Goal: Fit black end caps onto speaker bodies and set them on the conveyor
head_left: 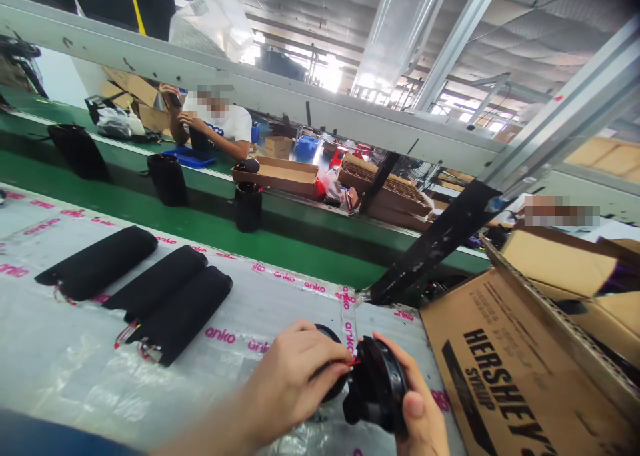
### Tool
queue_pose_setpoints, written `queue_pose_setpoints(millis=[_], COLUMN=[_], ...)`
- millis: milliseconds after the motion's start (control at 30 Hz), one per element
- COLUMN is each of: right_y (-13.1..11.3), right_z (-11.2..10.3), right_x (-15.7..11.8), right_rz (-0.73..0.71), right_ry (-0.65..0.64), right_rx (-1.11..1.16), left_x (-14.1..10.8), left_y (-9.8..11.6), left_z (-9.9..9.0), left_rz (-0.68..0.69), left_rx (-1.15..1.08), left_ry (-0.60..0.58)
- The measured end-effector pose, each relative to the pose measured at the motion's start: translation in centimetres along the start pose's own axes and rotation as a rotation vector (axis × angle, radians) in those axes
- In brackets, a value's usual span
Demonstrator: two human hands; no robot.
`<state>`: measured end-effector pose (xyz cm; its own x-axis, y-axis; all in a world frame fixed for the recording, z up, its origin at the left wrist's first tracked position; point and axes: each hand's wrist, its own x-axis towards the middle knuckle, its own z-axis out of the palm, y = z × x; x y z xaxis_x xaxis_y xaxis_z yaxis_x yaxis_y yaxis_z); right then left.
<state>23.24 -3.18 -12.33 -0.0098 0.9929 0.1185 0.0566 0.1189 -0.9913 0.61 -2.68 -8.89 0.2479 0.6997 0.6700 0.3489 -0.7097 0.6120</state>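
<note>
Right hand curled round housing above bench, apparently steadying it. Left hand nearly closed, fingertips pinching wire beside housing, likely for fine control. Disc partly behind left hand; whether held, could not tell. Tubes lay well apart, leads at near ends, presumably for easy reach.

Held round part looked black plastic, glossy in places. Lying black cylinders were matt, cloth-like. Table covering was wrinkled, shiny plastic film. Green belt was smooth, faintly glossy. Carton was matt corrugated cardboard; upper bag, crinkled clear plastic. Slanted post looked smooth metal, its black wrap scuffed.
</note>
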Motion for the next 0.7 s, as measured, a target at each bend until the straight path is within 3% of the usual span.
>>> queue_pose_setpoints(millis=[233,433,533,700], right_y=[-1.0,-2.0,-2.0,-1.0], right_z=[-0.4,0.0,-0.2,-0.8], right_x=[0.8,0.0,-0.4,-0.7], right_rz=[-0.030,-0.145,-0.165,-0.052], right_ry=[-0.122,-0.269,-0.290,-0.266], right_rx=[-0.100,-0.170,-0.209,-0.179], left_x=[-0.1,-0.4,-0.7,-0.9], left_y=[-0.2,-0.4,-0.5,-0.3], left_z=[-0.1,0.5,0.5,0.5], left_rz=[-0.036,-0.176,-0.081,0.012], left_rx=[-0.019,-0.069,-0.070,0.005], left_ry=[-0.021,0.094,0.067,0.046])
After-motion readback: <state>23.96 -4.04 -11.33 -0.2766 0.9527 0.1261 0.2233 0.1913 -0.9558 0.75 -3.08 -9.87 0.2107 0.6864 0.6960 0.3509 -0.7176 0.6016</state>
